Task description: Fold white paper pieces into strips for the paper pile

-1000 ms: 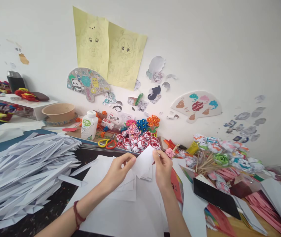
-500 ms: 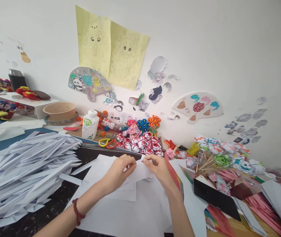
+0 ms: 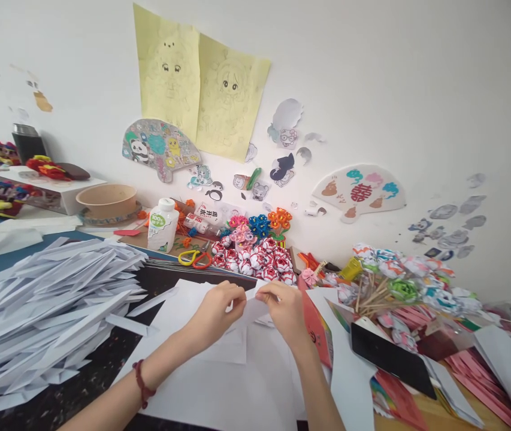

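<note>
A small piece of white paper is held up between my two hands, above larger white sheets on the dark table. My left hand pinches its left side between thumb and fingers; a dark red bracelet circles that wrist. On the other side, the fingers of my right hand pinch the upper right edge. The fingertips partly hide the paper's edges. Left of my hands lies a big heap of folded white paper strips.
Behind my hands are scissors, a white bottle and red-and-white paper flowers. A tan bowl stands back left. To the right lie a black phone, stick-stemmed flowers and pink strips.
My right hand has shifted slightly left, and the paper piece between my hands has tilted and shows less of its face. My left hand has hardly moved; both still pinch it.
</note>
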Available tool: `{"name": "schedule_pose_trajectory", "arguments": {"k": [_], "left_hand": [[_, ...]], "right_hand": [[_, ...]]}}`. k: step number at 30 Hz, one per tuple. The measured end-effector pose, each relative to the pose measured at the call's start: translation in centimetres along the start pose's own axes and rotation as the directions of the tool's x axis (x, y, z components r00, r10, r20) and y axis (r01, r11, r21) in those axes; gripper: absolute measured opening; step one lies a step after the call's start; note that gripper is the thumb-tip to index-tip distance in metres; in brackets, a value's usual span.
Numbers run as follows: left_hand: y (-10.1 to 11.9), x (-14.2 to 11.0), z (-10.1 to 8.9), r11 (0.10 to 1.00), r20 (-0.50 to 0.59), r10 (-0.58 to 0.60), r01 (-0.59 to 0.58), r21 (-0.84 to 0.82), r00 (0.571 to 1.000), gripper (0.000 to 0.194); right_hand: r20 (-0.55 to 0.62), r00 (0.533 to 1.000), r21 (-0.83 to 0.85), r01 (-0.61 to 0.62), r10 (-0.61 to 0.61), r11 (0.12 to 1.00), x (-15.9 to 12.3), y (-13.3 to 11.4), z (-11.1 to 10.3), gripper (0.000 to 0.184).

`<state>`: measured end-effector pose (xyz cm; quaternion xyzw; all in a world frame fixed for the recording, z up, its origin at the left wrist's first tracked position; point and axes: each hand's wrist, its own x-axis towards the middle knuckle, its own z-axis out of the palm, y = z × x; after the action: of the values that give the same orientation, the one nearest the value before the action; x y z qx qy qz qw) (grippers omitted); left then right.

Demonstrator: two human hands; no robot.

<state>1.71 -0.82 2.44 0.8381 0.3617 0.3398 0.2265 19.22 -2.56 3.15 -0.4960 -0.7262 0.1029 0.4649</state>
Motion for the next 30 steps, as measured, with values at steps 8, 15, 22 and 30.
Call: {"name": "schedule_pose_trajectory", "arguments": {"k": [8,15,22,30], "left_hand": [[0.2,0.3,-0.3,0.993,-0.016,-0.073,0.071,-0.099,0.997,0.016],[-0.4,0.3,0.0,0.986,-0.030,-0.109,0.104,-0.127,0.994,0.015],[-0.9,0.7,-1.2,0.975,-0.133,-0.148,0.122,-0.187,0.980,0.019],[-0.3,0.3,-0.9,0.991,-0.078,-0.016,0.006,-0.132,0.997,0.015]], "right_hand": [[-0.212,0.952,-0.227,0.170,-0.219,0.959,-0.8,-0.1,0.5,0.028],[-0.299,0.923,-0.268,0.162,-0.242,0.950,-0.6,0.3,-0.5,0.026],[-0.334,0.935,-0.165,0.069,-0.121,0.984,-0.4,0.3,-1.4,0.022],[-0.137,0.990,0.039,0.014,-0.009,0.999,-0.1,-0.7,0.2,0.016]]}}
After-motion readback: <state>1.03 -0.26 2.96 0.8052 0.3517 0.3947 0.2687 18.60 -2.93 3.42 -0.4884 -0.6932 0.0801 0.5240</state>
